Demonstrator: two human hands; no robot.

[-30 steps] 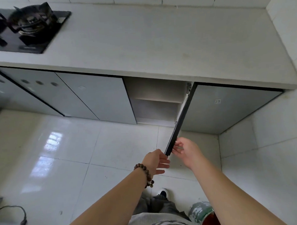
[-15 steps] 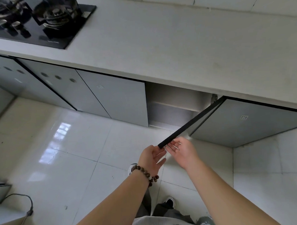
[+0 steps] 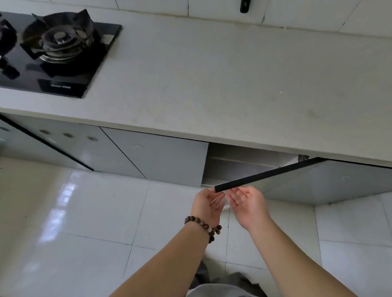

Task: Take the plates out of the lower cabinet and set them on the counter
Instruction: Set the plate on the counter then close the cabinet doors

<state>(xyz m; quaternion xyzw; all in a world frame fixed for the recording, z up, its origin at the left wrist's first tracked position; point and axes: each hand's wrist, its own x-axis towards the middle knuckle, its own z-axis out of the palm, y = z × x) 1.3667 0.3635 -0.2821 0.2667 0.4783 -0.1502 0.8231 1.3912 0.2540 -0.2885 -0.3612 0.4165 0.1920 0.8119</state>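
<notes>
Your left hand [image 3: 207, 205] and right hand [image 3: 248, 203] hang loosely spread, palms up, just under the free black edge of the swung-out cabinet door [image 3: 267, 174]. Beyond it, the lower cabinet [image 3: 240, 166] shows bare shelves; plates aren't visible. Farther, the counter [image 3: 210, 81].

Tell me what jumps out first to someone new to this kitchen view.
Both open hands, left hand and right hand, meet at the black edge of the open cabinet door low at center. A black gas stove fills the counter's far left; no plates are visible.
</notes>
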